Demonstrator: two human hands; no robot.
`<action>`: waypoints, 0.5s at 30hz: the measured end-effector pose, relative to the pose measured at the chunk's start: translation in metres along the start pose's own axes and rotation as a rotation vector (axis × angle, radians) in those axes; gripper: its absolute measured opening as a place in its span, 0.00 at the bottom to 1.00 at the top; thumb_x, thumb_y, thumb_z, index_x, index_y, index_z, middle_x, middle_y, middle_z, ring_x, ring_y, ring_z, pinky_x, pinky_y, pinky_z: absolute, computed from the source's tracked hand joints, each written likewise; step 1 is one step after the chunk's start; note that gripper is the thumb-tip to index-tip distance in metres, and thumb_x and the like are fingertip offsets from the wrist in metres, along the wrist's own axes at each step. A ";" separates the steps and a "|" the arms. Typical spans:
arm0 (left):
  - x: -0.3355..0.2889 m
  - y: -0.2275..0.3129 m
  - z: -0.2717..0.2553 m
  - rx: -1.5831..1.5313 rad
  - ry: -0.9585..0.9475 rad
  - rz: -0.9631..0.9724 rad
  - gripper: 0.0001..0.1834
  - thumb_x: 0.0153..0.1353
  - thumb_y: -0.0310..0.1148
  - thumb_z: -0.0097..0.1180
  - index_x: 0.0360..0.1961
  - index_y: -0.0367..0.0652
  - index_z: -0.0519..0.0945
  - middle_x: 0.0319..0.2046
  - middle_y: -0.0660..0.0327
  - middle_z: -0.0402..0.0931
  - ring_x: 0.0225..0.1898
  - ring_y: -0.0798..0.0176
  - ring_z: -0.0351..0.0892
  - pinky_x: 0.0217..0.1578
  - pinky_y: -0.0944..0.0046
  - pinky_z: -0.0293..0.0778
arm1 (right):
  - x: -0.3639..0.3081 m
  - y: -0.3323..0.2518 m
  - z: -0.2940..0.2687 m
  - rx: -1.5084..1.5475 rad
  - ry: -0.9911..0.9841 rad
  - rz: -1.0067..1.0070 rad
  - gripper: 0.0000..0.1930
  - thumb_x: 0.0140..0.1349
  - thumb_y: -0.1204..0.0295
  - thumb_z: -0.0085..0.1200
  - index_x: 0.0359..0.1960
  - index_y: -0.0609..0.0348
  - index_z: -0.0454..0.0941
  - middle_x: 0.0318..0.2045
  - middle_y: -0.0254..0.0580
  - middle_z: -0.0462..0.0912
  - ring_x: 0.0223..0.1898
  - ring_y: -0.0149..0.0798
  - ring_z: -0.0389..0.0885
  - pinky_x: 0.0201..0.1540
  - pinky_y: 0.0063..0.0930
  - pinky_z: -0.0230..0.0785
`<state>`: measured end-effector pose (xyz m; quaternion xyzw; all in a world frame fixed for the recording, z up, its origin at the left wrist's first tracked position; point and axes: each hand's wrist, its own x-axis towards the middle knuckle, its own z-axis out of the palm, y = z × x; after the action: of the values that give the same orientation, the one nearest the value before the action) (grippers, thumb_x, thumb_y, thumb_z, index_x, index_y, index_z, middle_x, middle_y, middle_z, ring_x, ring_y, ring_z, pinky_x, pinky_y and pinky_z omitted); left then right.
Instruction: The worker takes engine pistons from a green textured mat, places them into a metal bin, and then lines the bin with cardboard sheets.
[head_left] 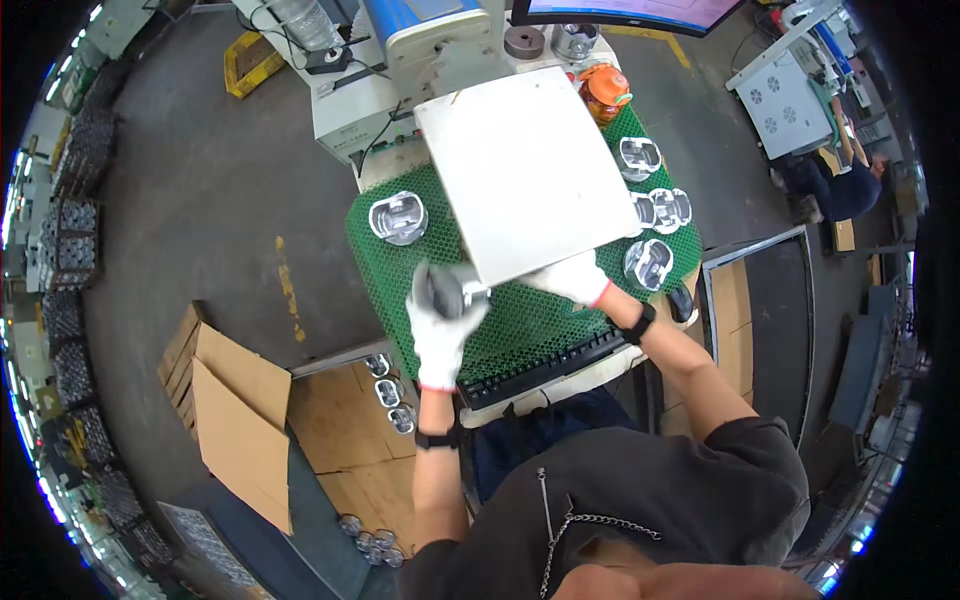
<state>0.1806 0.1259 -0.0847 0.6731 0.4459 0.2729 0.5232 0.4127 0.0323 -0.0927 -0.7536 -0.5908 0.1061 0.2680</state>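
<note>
A metal piston [446, 292], a little smeared by motion, is gripped in my white-gloved left hand [438, 338] above the green mesh mat [385, 275]. My right hand [572, 278], also gloved, reaches beneath the lower edge of a square white panel [530, 180]. That panel hides its fingers and whatever they may touch. Another piston [398, 218] stands on the mat beyond my left hand. Several more sit to the right of the panel, among them a near piston [649, 264] and a far piston [639, 158].
A black keyboard [545, 362] lies along the mat's near edge. An orange-lidded jar [605, 93] and a monitor [640, 12] stand at the back. Cardboard-lined bins flank me; the left cardboard lining [345, 415] bears several pistons. A co-worker [850, 190] bends at far right.
</note>
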 end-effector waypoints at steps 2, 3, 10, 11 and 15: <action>-0.051 -0.007 -0.026 -0.111 0.063 -0.023 0.54 0.37 0.40 0.77 0.65 0.35 0.63 0.53 0.47 0.69 0.54 0.50 0.72 0.56 0.54 0.70 | 0.017 0.003 0.029 -0.147 0.019 -0.175 0.34 0.55 0.50 0.58 0.60 0.55 0.68 0.53 0.46 0.76 0.53 0.49 0.76 0.56 0.40 0.71; -0.071 -0.010 -0.034 -0.184 0.038 -0.081 0.54 0.37 0.40 0.77 0.65 0.35 0.63 0.55 0.48 0.68 0.55 0.51 0.72 0.57 0.55 0.69 | 0.019 0.030 0.058 -0.158 0.026 -0.173 0.34 0.55 0.50 0.58 0.60 0.55 0.68 0.53 0.46 0.76 0.53 0.49 0.76 0.56 0.40 0.71; -0.223 -0.086 -0.106 -0.354 0.173 -0.526 0.52 0.38 0.27 0.76 0.67 0.36 0.61 0.60 0.52 0.67 0.61 0.57 0.67 0.61 0.60 0.64 | 0.042 -0.019 0.030 -0.014 -0.249 -0.062 0.28 0.57 0.48 0.52 0.55 0.50 0.75 0.51 0.42 0.80 0.50 0.48 0.78 0.53 0.43 0.72; -0.236 -0.092 -0.109 -0.469 0.202 -0.567 0.52 0.38 0.22 0.74 0.67 0.37 0.61 0.61 0.54 0.66 0.61 0.58 0.67 0.61 0.60 0.65 | 0.044 -0.025 0.022 -0.179 -0.196 -0.085 0.28 0.54 0.48 0.55 0.53 0.49 0.77 0.49 0.42 0.81 0.49 0.48 0.79 0.51 0.42 0.73; -0.259 -0.092 -0.112 -0.561 0.223 -0.608 0.50 0.42 0.17 0.69 0.68 0.39 0.59 0.62 0.56 0.65 0.60 0.59 0.69 0.57 0.60 0.69 | 0.045 -0.031 0.031 -0.317 -0.006 -0.082 0.28 0.48 0.47 0.59 0.49 0.47 0.79 0.46 0.44 0.83 0.45 0.49 0.81 0.48 0.42 0.74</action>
<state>-0.0591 -0.0466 -0.1124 0.3090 0.5864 0.2877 0.6912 0.3852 0.0884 -0.0951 -0.7613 -0.6312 0.0029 0.1480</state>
